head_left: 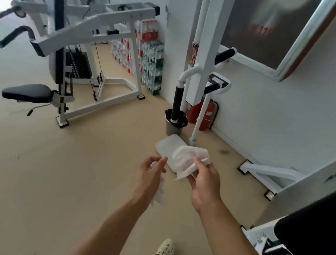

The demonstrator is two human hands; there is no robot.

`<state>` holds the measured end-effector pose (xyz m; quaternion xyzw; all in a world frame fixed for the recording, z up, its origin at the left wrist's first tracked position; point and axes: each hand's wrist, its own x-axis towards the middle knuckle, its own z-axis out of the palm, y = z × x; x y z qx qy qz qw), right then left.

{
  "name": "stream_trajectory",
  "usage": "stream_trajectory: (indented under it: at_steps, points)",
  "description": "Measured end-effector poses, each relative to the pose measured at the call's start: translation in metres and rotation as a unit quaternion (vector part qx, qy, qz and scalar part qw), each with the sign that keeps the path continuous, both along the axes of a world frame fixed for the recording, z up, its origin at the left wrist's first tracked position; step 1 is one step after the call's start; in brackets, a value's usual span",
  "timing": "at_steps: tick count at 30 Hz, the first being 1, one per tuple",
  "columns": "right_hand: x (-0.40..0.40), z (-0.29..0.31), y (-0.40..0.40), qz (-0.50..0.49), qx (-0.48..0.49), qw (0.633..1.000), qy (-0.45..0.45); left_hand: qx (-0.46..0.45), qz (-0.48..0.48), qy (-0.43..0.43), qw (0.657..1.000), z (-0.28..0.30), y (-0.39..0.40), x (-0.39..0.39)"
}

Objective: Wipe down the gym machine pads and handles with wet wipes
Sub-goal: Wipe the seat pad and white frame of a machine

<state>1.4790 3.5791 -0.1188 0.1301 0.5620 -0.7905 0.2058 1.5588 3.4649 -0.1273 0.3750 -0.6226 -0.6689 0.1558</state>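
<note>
My right hand (204,176) holds a white pack of wet wipes (168,145) with a crumpled wipe (188,159) bunched on top of it. My left hand (151,173) grips a used white wipe (158,195) that hangs down under the palm. Both hands are at mid-frame above the floor. A black machine pad (315,233) fills the lower right corner. A black handle (178,103) hangs from a white frame just beyond the hands. Another black handle (226,55) sticks out higher up.
A white weight machine (94,25) with a black seat (28,92) stands at the left. A bin with a black liner (174,123) and red fire extinguishers (206,114) sit by the wall. Stacked bottled water (152,65) lines the far corner. Beige floor (59,169) lies open.
</note>
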Motion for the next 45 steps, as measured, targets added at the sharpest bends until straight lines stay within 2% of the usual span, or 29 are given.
stream_trajectory:
  at_steps: [7,11,14,16,19,23,25,27,30,33,37,42,45]
  points:
    - [-0.120,-0.002,-0.071,-0.060,0.051,0.995,0.068,-0.045,0.005,0.014,0.999,0.003,-0.063,-0.108]
    - [-0.184,0.002,-0.136,-0.006,0.041,0.987,0.158,-0.107,0.030,0.047,0.993,0.029,-0.099,-0.183]
    - [-0.191,0.000,-0.171,0.068,-0.027,0.979,0.190,-0.169,0.037,0.063,0.983,0.053,-0.119,-0.226]
    - [-0.192,-0.006,-0.175,0.031,-0.059,0.981,0.180,-0.200,0.028,0.066,0.977,0.064,-0.131,-0.246]
    - [-0.207,-0.014,-0.176,0.013,0.021,0.957,0.289,-0.252,0.007,0.084,0.964,0.077,-0.147,-0.272]
    - [-0.219,-0.038,-0.192,0.064,0.166,0.889,0.421,-0.347,-0.062,0.052,0.935,0.081,-0.151,-0.303]
    - [-0.217,-0.060,-0.190,0.077,0.212,0.874,0.430,-0.387,-0.098,0.044,0.916,0.077,-0.151,-0.313]
    - [-0.220,-0.069,-0.186,0.090,0.225,0.875,0.419,-0.426,-0.124,0.044,0.895,0.073,-0.153,-0.319]
    - [-0.229,-0.053,-0.187,0.073,0.189,0.865,0.459,-0.462,-0.152,0.059,0.872,0.072,-0.156,-0.325]
    - [-0.235,-0.035,-0.198,0.046,0.165,0.859,0.483,-0.466,-0.175,0.064,0.865,0.069,-0.158,-0.326]
    - [-0.226,-0.065,-0.195,0.041,0.220,0.862,0.455,-0.461,-0.182,0.088,0.864,0.065,-0.157,-0.328]
    - [-0.232,-0.037,-0.202,0.011,0.166,0.856,0.489,-0.449,-0.200,0.112,0.864,0.062,-0.163,-0.328]
    - [-0.234,-0.054,-0.202,0.019,0.211,0.847,0.488,-0.466,-0.226,0.095,0.850,0.064,-0.164,-0.329]
